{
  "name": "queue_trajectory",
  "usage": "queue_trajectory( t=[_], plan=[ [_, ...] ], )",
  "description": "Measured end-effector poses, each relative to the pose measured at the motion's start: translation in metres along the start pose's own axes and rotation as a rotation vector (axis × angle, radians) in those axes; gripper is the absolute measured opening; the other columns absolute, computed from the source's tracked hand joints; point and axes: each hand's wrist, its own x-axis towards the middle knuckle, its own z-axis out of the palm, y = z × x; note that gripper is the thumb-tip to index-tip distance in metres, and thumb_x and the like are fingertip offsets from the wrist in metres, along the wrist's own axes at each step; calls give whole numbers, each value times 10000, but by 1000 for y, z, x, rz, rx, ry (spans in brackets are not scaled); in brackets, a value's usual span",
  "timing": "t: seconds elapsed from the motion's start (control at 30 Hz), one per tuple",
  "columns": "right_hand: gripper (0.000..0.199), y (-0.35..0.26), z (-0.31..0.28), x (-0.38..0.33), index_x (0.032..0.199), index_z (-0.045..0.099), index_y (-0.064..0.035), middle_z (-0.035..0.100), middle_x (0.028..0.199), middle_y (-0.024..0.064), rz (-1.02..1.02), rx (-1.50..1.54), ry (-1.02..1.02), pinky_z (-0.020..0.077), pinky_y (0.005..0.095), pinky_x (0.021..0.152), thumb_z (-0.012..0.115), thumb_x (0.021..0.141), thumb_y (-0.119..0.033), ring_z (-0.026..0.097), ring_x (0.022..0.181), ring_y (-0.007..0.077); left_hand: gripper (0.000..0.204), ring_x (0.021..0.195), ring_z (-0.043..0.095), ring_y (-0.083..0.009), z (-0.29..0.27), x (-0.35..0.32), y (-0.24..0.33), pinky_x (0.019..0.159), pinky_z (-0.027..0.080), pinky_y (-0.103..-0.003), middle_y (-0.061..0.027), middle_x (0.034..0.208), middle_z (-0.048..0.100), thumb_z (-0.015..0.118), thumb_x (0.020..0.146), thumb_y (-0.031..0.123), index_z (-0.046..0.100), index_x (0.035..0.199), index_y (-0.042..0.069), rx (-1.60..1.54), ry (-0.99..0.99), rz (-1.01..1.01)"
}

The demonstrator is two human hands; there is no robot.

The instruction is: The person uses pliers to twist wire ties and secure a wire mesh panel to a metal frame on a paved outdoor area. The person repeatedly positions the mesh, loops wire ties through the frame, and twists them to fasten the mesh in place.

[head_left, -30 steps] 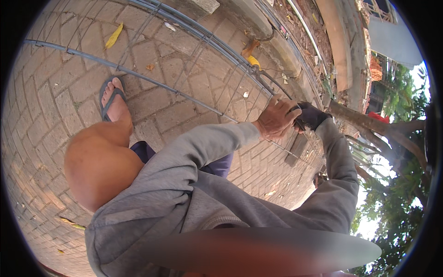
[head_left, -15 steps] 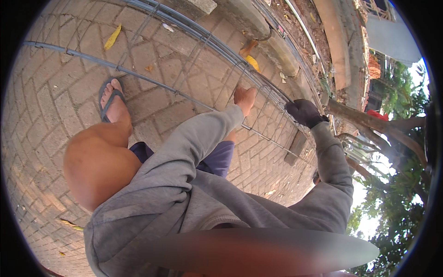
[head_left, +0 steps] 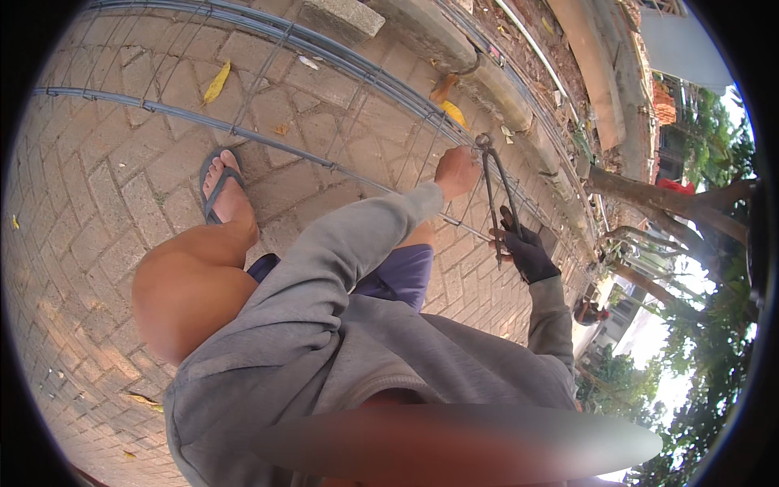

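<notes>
A long cage of grey steel rods (head_left: 284,143) tied with thin cross-hoops runs over the paving in front of me. My left hand (head_left: 457,171), bare, is closed at the far rods by the pincers' jaws; what its fingers hold is hidden. In a dark fingerless glove, my right hand (head_left: 529,250) holds a pair of long-handled pincers (head_left: 489,191) by the handles, which stand spread apart. The round jaws of the pincers are at the far rods, just right of my left hand.
Behind the cage runs a concrete kerb (head_left: 434,36), with a loose block (head_left: 345,16) beside it. Tree branches (head_left: 641,201) reach in from the right. My sandalled foot (head_left: 221,185) stands on the paving near the cage, and a yellow leaf (head_left: 217,82) lies among the rods.
My right hand has come back toward me and its fingers have loosened, with the pincers now plainly in view and their handles apart. My left hand stays by the far rods; the view has shifted slightly.
</notes>
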Motion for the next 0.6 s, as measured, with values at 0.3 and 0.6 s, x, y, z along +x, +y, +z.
queue_trajectory(
  t=[0.3,0.6],
  plan=[
    [638,94,139,-60,1555,412,-7,674,1193,117,-224,493,139,555,298,731,625,996,-229,650,891,145,237,732,613,-197,-132,56,97,670,482,-379,-114,818,707,644,881,226,706,858,-1,-490,180,50],
    [351,0,220,59,1204,697,-29,499,667,-49,-512,495,62,399,262,458,698,914,-226,467,512,68,185,503,425,-98,-377,13,318,451,326,-264,0,745,577,576,976,216,713,912,110,-411,556,409]
  ],
)
